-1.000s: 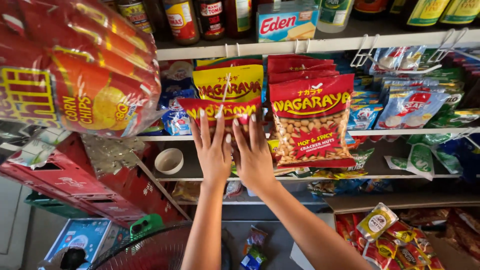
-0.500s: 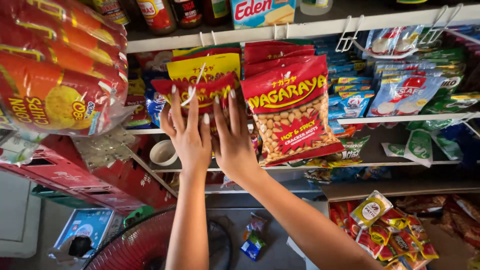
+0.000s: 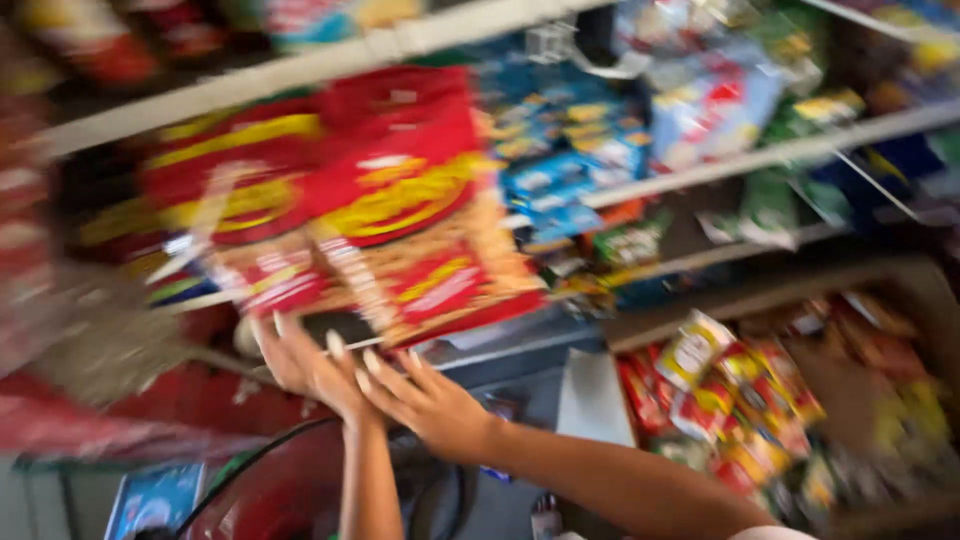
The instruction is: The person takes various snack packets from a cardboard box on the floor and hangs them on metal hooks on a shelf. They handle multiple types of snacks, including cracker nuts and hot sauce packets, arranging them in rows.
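— Head view is showing a blurred snack rack; what are the person's hands doing?

— Both are reaching up under the hanging red and yellow peanut packets [image 3: 410,215]. The left hand [image 3: 305,365] is spreading its fingers [image 3: 262,332] just below the bottom edge of the packets, and the right hand [image 3: 430,400] is lying beside it with fingers fanned out, touching or nearly touching the left. Neither is pinching anything; whether the fingertips are actually touching the packets is too smeared to tell.

— Where are those packets sitting?

— They are hanging in an overlapping bunch from the white shelf rail [image 3: 330,60] at the upper left, their clear lower halves showing nuts, tilting toward the right.

— And around them?

— Blue sachets [image 3: 560,175] are hanging to the right of the bunch, with green packets [image 3: 775,195] further right on the next shelf. Lower right, a cardboard box [image 3: 905,300] is holding small red and yellow sachets [image 3: 740,390]. A red fan guard [image 3: 270,490] is showing below the forearms.
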